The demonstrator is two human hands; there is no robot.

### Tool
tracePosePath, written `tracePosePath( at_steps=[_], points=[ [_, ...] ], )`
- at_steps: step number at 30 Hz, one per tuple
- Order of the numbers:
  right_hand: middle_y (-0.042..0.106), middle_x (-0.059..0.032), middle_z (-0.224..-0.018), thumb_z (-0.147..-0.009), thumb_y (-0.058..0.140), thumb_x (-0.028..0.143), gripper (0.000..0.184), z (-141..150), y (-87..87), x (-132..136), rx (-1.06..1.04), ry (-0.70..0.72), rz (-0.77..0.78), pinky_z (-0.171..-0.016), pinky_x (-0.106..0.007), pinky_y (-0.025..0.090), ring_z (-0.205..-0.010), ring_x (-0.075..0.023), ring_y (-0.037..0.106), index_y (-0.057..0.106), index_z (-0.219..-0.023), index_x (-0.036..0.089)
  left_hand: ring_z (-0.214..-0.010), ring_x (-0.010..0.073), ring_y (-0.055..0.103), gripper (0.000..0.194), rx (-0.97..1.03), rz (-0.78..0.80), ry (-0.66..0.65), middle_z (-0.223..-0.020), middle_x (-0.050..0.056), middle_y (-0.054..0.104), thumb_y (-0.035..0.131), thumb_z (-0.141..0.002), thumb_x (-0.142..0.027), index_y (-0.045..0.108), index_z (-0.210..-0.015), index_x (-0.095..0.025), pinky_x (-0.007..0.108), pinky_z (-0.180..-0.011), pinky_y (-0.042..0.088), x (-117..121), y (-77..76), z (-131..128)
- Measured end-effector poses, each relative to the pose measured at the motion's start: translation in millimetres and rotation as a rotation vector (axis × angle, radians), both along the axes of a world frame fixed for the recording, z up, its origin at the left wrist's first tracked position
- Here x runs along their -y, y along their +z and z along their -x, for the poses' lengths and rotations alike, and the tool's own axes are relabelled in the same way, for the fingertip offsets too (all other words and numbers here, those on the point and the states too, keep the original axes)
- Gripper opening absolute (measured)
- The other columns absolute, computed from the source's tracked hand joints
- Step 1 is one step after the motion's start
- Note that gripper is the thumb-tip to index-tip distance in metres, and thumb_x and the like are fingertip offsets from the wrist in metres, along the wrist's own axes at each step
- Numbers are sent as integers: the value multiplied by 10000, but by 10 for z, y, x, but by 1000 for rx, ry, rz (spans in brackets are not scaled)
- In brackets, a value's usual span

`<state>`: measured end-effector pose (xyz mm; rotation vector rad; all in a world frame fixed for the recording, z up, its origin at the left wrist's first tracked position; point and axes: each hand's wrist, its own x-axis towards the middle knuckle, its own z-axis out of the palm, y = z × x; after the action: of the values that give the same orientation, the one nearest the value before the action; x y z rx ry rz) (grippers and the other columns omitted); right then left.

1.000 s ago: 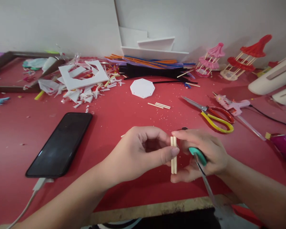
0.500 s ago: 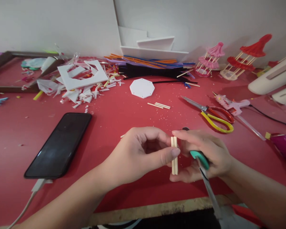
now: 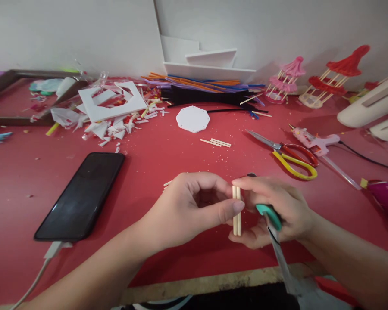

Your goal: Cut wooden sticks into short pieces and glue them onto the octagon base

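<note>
Compared with half a second ago, we see little change: the blade of the green-handled tool [image 3: 269, 214] has swung slightly toward 6 o'clock, and more of the small stick ends [image 3: 167, 184] shows behind our left hand [image 3: 194, 211]. That hand is closed in a pinch, thumb against fingers, around two pale sticks [image 3: 237, 224] standing side by side at its 3 o'clock. Our right hand [image 3: 280, 202] reaches in from their 3 o'clock, its fingertips spread to their upper and lower ends, with the tool's handle hooked in its grip. On the red counter [image 3: 168, 157], measured from the sticks, we have a white octagonal plate [image 3: 193, 119] at 11 o'clock, red-and-yellow scissors [image 3: 276, 145] toward 1 to 2, a pink glue gun [image 3: 317, 144] at 2, a phone [image 3: 80, 196] at 9 and white scraps [image 3: 116, 129] at 10. Two small tiered models [image 3: 286, 79] stand toward 1 to 2 o'clock, near the pale wall [image 3: 84, 34].
</note>
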<state>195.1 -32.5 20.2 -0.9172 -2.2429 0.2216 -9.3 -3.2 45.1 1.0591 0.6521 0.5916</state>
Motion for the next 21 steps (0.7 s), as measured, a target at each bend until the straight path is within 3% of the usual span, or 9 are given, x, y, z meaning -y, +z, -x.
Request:
tracePosePath(
  at_steps=[21],
  points=[
    [696,61,-670,-737,743,496,705,-4,26,-28,-26,29,72,-558,-260,535,-583,-139,652,427,-1318,253,-600,56,667,47,17,45,0,-667,-26,686,706,-819,-97,677,-787,-115,123,-601,551,-3,13,7]
  ],
)
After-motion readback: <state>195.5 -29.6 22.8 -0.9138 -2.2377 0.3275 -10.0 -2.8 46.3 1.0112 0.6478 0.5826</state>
